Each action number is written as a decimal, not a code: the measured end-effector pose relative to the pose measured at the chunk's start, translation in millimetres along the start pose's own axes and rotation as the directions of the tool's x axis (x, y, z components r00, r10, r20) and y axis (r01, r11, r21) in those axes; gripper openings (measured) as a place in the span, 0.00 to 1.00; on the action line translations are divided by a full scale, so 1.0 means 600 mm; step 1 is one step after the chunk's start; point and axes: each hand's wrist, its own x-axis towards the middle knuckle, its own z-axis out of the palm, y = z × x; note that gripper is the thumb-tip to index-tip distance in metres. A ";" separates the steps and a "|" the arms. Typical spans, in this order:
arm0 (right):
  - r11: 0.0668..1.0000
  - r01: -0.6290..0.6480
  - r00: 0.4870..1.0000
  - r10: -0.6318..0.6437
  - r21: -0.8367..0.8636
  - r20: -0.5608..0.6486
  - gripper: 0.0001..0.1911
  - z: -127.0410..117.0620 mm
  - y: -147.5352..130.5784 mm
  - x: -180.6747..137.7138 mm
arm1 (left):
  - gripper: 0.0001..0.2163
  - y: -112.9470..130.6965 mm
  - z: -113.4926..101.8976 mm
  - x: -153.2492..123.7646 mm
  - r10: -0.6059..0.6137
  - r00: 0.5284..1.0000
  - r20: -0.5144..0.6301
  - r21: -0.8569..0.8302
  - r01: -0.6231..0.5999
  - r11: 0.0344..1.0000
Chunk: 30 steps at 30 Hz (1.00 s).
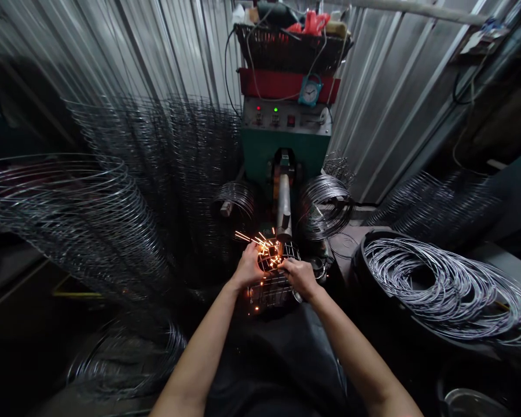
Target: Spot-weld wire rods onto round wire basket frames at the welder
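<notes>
Both of my hands hold a small wire cage under the metal arm of a green welding machine. My left hand grips the cage's left side with fingers curled. My right hand is closed on its right side. Orange sparks fly from the spot where the cage meets the arm's tip, between my hands.
Stacks of wire rings fill the left. A black tub of loose wire rings sits at right. Wire coils hang beside the machine. A basket and a small clock sit on top of it. Corrugated metal walls stand behind.
</notes>
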 end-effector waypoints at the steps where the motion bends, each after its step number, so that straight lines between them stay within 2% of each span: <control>1: 1.000 -0.003 1.000 0.003 0.018 -0.028 0.10 0.001 0.001 -0.003 | 0.36 0.002 -0.001 0.001 0.005 1.000 -0.007 -0.004 -0.006 1.000; 3: 0.994 -0.031 0.991 0.044 0.107 -0.124 0.14 0.005 0.002 -0.020 | 0.37 0.005 0.002 -0.002 -0.022 0.999 -0.025 -0.001 0.022 1.000; 5: 0.951 -0.054 0.969 0.123 0.305 -0.213 0.21 0.013 0.006 -0.051 | 0.40 0.006 0.007 -0.008 -0.079 0.996 -0.049 0.021 0.080 0.997; 7: 0.818 -0.069 0.953 0.224 0.572 -0.206 0.22 0.026 0.010 -0.087 | 0.41 0.006 0.012 -0.013 -0.109 0.992 -0.067 0.040 0.112 0.993; 8: 0.714 -0.096 0.951 0.271 0.694 -0.146 0.22 0.035 0.014 -0.106 | 0.41 0.004 0.014 -0.013 -0.115 0.991 -0.074 0.042 0.119 0.992; 10: 0.471 -0.236 0.931 0.360 0.850 0.059 0.20 0.055 0.021 -0.141 | 0.41 0.003 0.014 -0.010 -0.136 0.986 -0.093 0.030 0.139 0.990; 13: 0.129 -0.463 0.816 0.448 0.877 0.365 0.21 0.086 0.035 -0.187 | 0.39 0.003 0.009 0.001 -0.185 0.973 -0.139 0.003 0.187 0.982; 14: 0.048 -0.488 0.781 0.470 0.872 0.411 0.21 0.094 0.040 -0.199 | 0.39 0.004 0.007 0.006 -0.197 0.968 -0.153 -0.001 0.199 0.980; 16: -0.048 -0.487 0.740 0.508 0.872 0.441 0.19 0.107 0.048 -0.220 | 0.38 0.009 0.003 0.014 -0.213 0.962 -0.169 0.002 0.216 0.976; 21: -0.115 -0.477 0.696 0.556 0.871 0.455 0.19 0.114 0.060 -0.240 | 0.38 0.013 0.004 0.022 -0.217 0.958 -0.189 0.036 0.228 0.973; 26: -0.052 -0.483 0.725 0.536 0.874 0.433 0.17 0.109 0.061 -0.234 | 0.37 -0.003 0.014 0.021 -0.198 0.955 -0.222 -0.015 0.200 0.980; 30: -0.051 -0.515 0.718 0.521 0.856 0.463 0.16 0.105 0.063 -0.251 | 0.37 0.001 0.017 0.041 -0.185 0.969 -0.166 -0.044 0.180 0.983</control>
